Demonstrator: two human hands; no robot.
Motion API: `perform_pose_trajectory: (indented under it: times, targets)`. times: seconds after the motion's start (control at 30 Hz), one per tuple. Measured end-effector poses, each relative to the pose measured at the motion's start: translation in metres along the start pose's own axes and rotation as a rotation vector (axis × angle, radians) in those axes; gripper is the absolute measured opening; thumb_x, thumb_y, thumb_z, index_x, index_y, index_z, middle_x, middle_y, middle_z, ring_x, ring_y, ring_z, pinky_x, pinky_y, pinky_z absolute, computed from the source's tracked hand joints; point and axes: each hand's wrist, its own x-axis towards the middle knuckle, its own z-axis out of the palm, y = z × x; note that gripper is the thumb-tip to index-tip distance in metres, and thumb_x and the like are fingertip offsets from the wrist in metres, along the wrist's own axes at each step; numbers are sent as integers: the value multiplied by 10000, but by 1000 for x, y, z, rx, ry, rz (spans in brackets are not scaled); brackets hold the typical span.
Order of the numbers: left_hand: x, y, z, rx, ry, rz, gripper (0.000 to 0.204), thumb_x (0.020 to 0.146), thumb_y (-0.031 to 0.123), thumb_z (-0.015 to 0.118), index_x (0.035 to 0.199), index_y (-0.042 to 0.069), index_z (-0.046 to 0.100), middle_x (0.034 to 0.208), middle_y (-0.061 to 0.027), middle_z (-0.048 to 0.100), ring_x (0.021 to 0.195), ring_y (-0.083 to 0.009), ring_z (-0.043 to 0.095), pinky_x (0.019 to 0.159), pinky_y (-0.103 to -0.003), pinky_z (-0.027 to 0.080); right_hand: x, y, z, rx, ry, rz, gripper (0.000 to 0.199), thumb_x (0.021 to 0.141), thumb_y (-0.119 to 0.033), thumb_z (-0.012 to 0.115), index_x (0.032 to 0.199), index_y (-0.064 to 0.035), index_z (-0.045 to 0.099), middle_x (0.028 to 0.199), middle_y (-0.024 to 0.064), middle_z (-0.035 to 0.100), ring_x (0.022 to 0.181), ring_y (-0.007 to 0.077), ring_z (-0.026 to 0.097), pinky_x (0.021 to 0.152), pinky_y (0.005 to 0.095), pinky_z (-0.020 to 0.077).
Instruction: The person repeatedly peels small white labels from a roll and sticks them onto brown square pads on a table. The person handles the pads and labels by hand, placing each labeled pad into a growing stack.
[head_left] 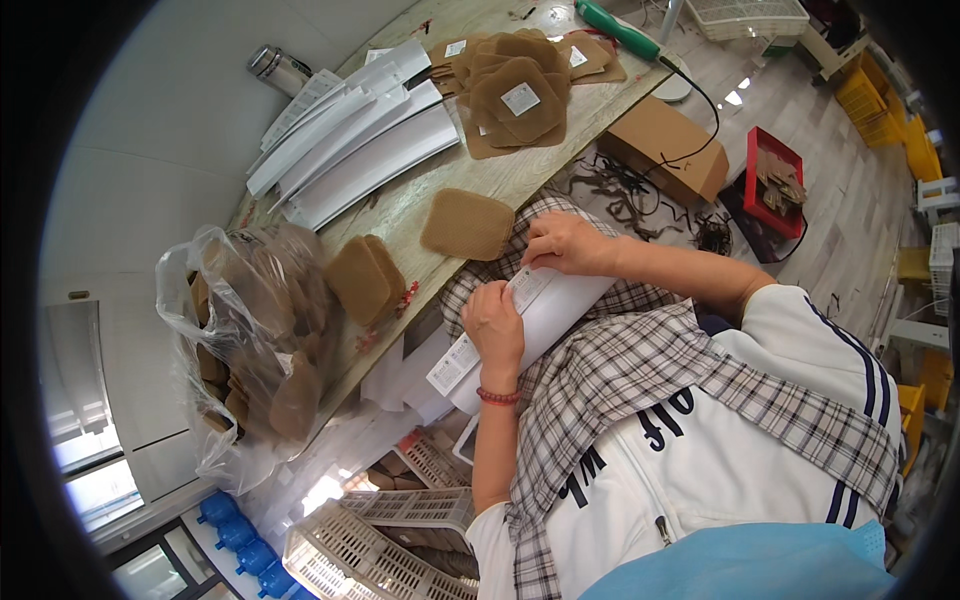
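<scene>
Across my lap lies a curled white sheet (570, 305) with a strip of printed labels (455, 367) along its edge. My left hand (493, 325), below which is a red bead bracelet, is closed over the middle of the strip. At the strip's upper end my right hand (567, 243) has its fingertips pinched together on the paper; whether a label is lifting there I cannot make out. Nearest to my hands on the table are a single brown rounded-square pad (467, 224) and a small stack of such pads (365, 279).
A pile of brown pads, some labelled (520, 98), and white paper strips (365, 150) cover the table's far part. A clear plastic bag of pads (255, 330) stands at left. Beyond the table are a cardboard box (663, 150), a red tray (775, 180) and plastic crates (360, 555).
</scene>
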Motion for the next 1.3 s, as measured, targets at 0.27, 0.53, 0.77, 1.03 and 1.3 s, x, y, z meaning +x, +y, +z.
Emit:
perform_pose_trajectory:
  times: [0.27, 0.53, 0.77, 1.03, 1.3]
  targets:
    - [-11, -11, -4, -165, -5, -164, 101, 901, 136, 640, 873, 45, 672, 837, -106, 641, 832, -319, 605, 792, -439, 459, -7, -16, 8, -131, 137, -215, 200, 750, -146, 777, 949, -152, 755, 939, 1, 646, 825, 207, 615, 741, 339, 503]
    - [-8, -5, -14, -232, -42, -270, 122, 895, 142, 643, 867, 40, 703, 847, -108, 673, 843, -316, 626, 802, -425, 462, -12, -17, 10, -222, 149, -350, 256, 739, -125, 717, 993, -111, 744, 1010, 24, 689, 846, 182, 646, 719, 313, 536]
    - [-6, -5, -13, -248, -39, -251, 128, 894, 146, 643, 863, 36, 701, 850, -102, 678, 850, -306, 631, 811, -417, 459, -9, -21, 10, -217, 174, -263, 309, 688, -63, 787, 993, -105, 758, 973, 41, 698, 785, 203, 643, 637, 297, 546]
    - [-9, -8, -12, -221, -49, -260, 127, 892, 149, 648, 854, 39, 697, 857, -93, 683, 868, -298, 632, 825, -412, 453, -13, -24, 7, -184, 169, -268, 260, 718, -69, 768, 976, -100, 752, 982, 27, 697, 862, 196, 660, 676, 298, 555]
    - [-10, -9, -10, -200, -36, -234, 119, 887, 157, 654, 840, 55, 694, 857, -85, 684, 869, -292, 630, 819, -409, 443, -21, -20, 11, -237, 155, -208, 287, 710, -67, 774, 995, -93, 751, 1012, 44, 693, 868, 207, 647, 746, 320, 548]
